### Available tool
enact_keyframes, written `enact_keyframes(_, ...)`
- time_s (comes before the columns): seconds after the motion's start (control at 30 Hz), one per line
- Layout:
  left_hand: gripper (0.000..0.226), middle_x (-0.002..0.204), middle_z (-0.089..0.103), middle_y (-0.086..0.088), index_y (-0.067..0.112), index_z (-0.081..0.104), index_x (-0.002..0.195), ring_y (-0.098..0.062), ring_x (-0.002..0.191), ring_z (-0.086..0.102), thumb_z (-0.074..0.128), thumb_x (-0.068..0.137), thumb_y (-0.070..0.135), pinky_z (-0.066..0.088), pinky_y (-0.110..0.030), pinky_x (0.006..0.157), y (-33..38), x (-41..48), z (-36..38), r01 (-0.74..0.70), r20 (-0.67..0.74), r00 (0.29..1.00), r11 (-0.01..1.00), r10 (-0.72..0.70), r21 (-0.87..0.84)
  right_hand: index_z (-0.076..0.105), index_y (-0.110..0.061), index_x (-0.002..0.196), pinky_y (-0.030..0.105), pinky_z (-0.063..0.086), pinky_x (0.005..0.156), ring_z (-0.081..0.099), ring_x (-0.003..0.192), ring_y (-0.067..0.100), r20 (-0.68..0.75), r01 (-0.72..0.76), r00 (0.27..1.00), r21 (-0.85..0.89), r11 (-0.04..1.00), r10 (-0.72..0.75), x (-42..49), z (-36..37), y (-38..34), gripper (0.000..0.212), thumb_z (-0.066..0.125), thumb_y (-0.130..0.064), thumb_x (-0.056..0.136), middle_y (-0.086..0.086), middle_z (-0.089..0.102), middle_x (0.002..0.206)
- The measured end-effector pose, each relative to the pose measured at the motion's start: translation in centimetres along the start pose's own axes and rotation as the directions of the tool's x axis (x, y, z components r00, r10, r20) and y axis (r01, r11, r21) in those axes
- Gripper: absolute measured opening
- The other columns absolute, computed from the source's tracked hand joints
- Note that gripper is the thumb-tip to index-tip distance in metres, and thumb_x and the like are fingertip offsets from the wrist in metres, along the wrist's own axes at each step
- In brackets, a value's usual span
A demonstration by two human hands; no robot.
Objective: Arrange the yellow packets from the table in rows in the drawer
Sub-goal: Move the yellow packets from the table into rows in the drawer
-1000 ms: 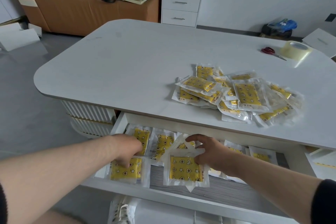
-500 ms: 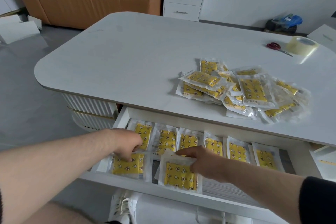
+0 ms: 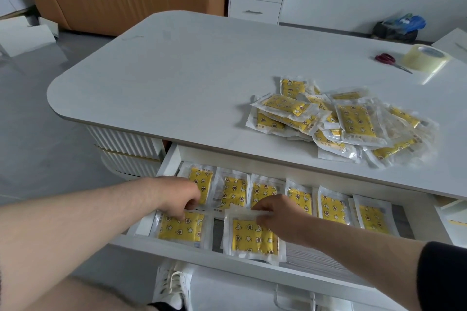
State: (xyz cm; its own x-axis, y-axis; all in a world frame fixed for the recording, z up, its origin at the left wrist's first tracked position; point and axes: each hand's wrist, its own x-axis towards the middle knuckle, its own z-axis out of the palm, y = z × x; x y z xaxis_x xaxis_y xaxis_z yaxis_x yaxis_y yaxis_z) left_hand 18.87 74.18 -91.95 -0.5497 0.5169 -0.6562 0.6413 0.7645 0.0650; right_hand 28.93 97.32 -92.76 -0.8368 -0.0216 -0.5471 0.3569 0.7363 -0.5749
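A person's two bare forearms reach into an open white drawer (image 3: pixel 171 159) under a white table (image 3: pixel 192 78), seen from above.

The left hand (image 3: pixel 177 195) is curled, fingers bent downward, fingertips (image 3: pixel 180 217) pressing on the top edge of a yellow packet (image 3: pixel 180 227) that lies flat in the front row of the drawer, right under that hand. The packet is yellow with small star and moon prints, sealed in clear plastic.

Just to the right, the right hand (image 3: pixel 276 214) rests on a second front-row packet (image 3: pixel 252 237), its fingers laid over the packet's upper edge and corner. Whether the thumb is tucked under the plastic cannot be told. This packet sits slightly tilted, apart from the one under the left hand, with a strip of drawer floor between them.

Beyond both hands, a back row of packets (image 3: pixel 233 192) runs across the drawer, standing side by side from behind the left hand to well right of the right hand.

Farther away and to the right of the right hand, on the tabletop, a loose heap of yellow packets (image 3: pixel 353 121) lies overlapping. Past it, at the far right, are red-handled scissors (image 3: pixel 386 59) and a roll of clear tape (image 3: pixel 425 57), near each other.
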Motion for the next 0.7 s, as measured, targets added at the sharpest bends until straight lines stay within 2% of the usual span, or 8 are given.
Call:
enact_keyframes(0.1, 0.015, 0.089, 0.056, 0.007, 0.021, 0.060, 0.097, -0.012, 0.079, 0.052, 0.068, 0.085, 0.020, 0.041, -0.021, 0.062, -0.04, 0.00, 0.04, -0.001, 0.002, 1.000, 1.000, 0.001, -0.013, 0.069, -0.024, 0.108, 0.022, 0.042, 0.051, 0.049, 0.056, 0.007, 0.022, -0.016, 1.000, -0.008, 1.000, 0.016, 0.13, 0.15, 0.21, 0.022, 0.052, -0.016, 0.098, -0.001, 0.064, 0.082)
enact_keyframes(0.2, 0.016, 0.088, 0.055, 0.007, 0.020, 0.060, 0.098, -0.011, 0.078, 0.052, 0.068, 0.085, 0.020, 0.040, -0.020, 0.061, -0.05, 0.07, 0.05, -0.002, 0.003, 1.000, 1.000, 0.002, -0.016, 0.064, -0.023, 0.120, 0.019, 0.040, 0.049, 0.048, 0.056, 0.008, 0.064, -0.012, 0.998, -0.030, 0.999, 0.014, 0.17, 0.56, 0.32, 0.029, 0.049, -0.010, 0.099, -0.002, 0.066, 0.092)
enact_keyframes(0.33, 0.016, 0.090, 0.057, 0.006, 0.020, 0.061, 0.098, -0.011, 0.079, 0.053, 0.069, 0.084, 0.021, 0.041, -0.020, 0.061, -0.12, 0.17, 0.18, 0.000, 0.003, 1.000, 1.000, 0.000, -0.025, 0.064, -0.024, 0.122, 0.011, 0.038, 0.043, 0.051, 0.057, 0.004, 0.079, 0.000, 0.997, -0.043, 0.999, 0.003, 0.29, 0.57, 0.53, 0.040, 0.050, 0.001, 0.094, -0.010, 0.061, 0.084)
enact_keyframes(0.57, 0.018, 0.091, 0.057, 0.008, 0.022, 0.061, 0.099, -0.010, 0.082, 0.055, 0.070, 0.084, 0.021, 0.044, -0.021, 0.066, -0.12, 0.26, 0.22, -0.004, -0.009, 1.000, 0.999, 0.004, -0.044, 0.066, -0.023, 0.120, 0.017, 0.046, 0.054, 0.056, 0.069, 0.010, 0.056, -0.015, 0.998, 0.014, 1.000, 0.014, 0.52, 0.67, 0.33, 0.038, 0.056, 0.000, 0.090, -0.001, 0.068, 0.097)
enact_keyframes(0.7, 0.020, 0.091, 0.056, 0.010, 0.023, 0.063, 0.103, -0.010, 0.084, 0.055, 0.071, 0.084, 0.021, 0.044, -0.021, 0.068, -0.19, 0.20, 0.31, -0.003, -0.018, 1.000, 0.998, 0.002, -0.065, 0.068, -0.025, 0.120, 0.011, 0.042, 0.050, 0.055, 0.067, 0.004, 0.051, 0.037, 0.998, -0.028, 0.999, -0.035, 0.99, 0.86, -0.15, 0.034, 0.060, -0.008, 0.092, -0.011, 0.062, 0.086)
